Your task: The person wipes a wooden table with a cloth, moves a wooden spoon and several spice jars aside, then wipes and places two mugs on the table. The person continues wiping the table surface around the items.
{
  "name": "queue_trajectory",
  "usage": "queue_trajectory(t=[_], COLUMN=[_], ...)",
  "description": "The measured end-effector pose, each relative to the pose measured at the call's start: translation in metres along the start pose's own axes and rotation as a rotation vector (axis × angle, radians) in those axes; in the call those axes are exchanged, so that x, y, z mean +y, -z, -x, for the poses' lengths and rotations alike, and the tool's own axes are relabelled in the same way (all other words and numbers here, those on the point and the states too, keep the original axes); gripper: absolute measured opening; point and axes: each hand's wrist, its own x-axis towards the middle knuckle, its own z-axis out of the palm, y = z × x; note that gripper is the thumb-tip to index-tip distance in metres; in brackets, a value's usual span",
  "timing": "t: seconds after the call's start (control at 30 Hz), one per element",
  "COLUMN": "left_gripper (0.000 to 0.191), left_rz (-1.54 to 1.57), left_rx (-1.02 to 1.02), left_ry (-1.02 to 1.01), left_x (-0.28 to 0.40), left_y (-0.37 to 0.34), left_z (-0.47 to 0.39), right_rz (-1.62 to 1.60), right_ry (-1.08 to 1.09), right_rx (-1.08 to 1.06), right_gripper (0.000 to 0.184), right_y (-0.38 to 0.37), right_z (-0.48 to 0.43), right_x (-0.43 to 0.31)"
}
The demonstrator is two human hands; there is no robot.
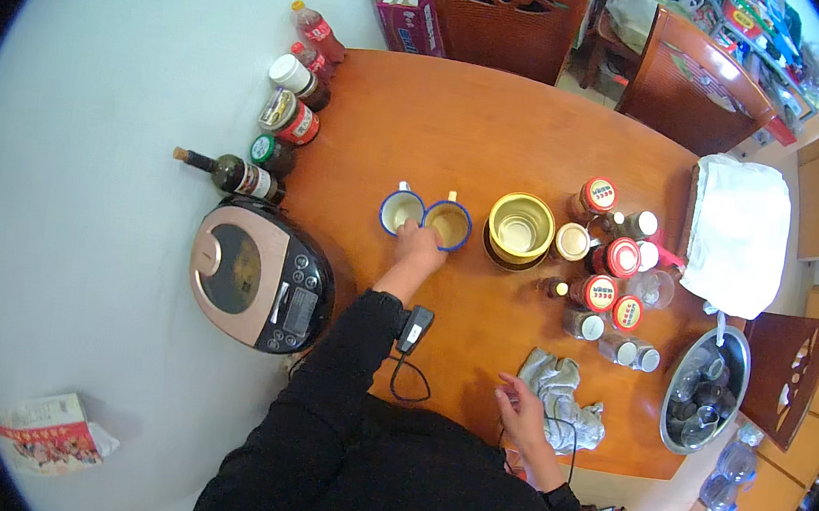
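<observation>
Two enamel mugs with blue rims stand side by side on the wooden table, a white-lined mug (397, 213) on the left and a mug with a tan inside (450, 222) on the right. My left hand (418, 245) reaches to their near rims where they meet, its fingertips at the mugs; whether it grips them cannot be told. A yellow pot (522, 226) stands to their right on a dark round base. My right hand (522, 413) hovers by the near table edge, fingers loosely bent and apart, beside a crumpled grey cloth (559, 398).
A rice cooker (265, 278) and a row of bottles, including a green glass bottle (234, 174), line the wall side. Several lidded jars (619, 256) cluster right of the pot. A metal basin (669, 425) holds glassware. A black power adapter (415, 329) with cable lies near my left forearm.
</observation>
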Motion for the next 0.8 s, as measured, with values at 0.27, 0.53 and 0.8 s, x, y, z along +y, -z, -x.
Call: queue_trajectory(t=[0.27,0.53,0.8], left_gripper=[0.015,0.023,0.050], left_rz=[-0.049,-0.094,-0.116], left_rx=[-0.042,0.067,0.059], left_ry=[-0.164,0.003,-0.162], left_x=[-0.030,-0.057,-0.047], left_y=[-0.029,-0.034,-0.010], left_z=[0.093,0.145,0.185], right_rz=[0.009,0.716,0.752], right_ry=[0.089,0.192,0.142], right_rx=[0.229,0.181,0.183], right_gripper=[0.044,0.099,0.074], right_y=[0.034,0.060,0.051], right_z=[0.036,0.046,0.019], right_x=[0.045,0.060,0.089])
